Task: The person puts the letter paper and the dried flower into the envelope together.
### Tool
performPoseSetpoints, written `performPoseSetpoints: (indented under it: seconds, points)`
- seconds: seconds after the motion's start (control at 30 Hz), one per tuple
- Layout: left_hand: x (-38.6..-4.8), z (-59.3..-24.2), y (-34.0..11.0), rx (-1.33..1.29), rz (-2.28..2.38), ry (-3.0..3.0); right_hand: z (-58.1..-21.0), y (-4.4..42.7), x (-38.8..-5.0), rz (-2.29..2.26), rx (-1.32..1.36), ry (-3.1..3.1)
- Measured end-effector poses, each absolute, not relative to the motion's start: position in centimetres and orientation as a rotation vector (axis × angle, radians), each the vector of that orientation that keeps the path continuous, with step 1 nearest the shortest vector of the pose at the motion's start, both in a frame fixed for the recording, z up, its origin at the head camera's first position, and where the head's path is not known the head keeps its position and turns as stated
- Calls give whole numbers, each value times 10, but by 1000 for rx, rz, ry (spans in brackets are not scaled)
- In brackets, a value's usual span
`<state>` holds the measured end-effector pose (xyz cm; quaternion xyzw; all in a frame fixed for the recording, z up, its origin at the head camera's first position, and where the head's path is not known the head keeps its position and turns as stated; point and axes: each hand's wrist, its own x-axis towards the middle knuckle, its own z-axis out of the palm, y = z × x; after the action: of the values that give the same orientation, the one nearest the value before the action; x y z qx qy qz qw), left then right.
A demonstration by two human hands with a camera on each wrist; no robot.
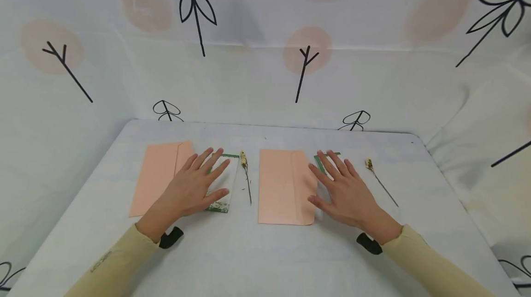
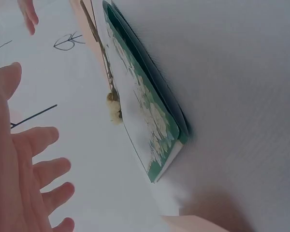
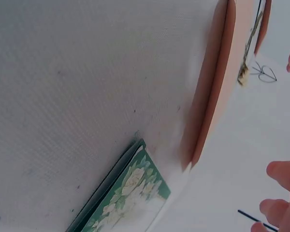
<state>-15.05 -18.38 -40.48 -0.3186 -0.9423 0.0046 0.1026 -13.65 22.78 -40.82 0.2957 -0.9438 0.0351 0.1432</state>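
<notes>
My left hand (image 1: pixel 194 190) hovers over a folded white card (image 1: pixel 227 181) with green floral edges, its fingers spread and straight. In the left wrist view the card (image 2: pixel 135 96) lies apart from the fingers. Left of it is a peach envelope (image 1: pixel 155 168), partly behind the hand; a dried flower (image 1: pixel 244 165) lies on its right. My right hand (image 1: pixel 346 191), also spread, hangs above a second green-edged floral card (image 3: pixel 130 193), mostly hidden in the head view. Beside that hand are another peach envelope (image 1: pixel 275 186) and, to its right, a second dried flower (image 1: pixel 370 165). Neither hand holds anything.
Everything lies on a white-covered table (image 1: pixel 257 260). A white cloth backdrop (image 1: pixel 244 80) with line-drawn plants and pinkish blobs rises behind and beside it. Dark bands (image 1: pixel 171 238) circle both wrists, and tiny plant bits dot the table near the left flower.
</notes>
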Motion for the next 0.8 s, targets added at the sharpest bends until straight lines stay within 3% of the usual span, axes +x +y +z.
performPoseSetpoints:
  seconds: [0.33, 0.8]
  points:
    - [-146, -402, -186, -931, -214, -2817, -412, 225, -137, 287, 866, -2706]
    - [-139, -402, -221, -586, -812, -2870, -408, 209, -142, 981, 813, -2759]
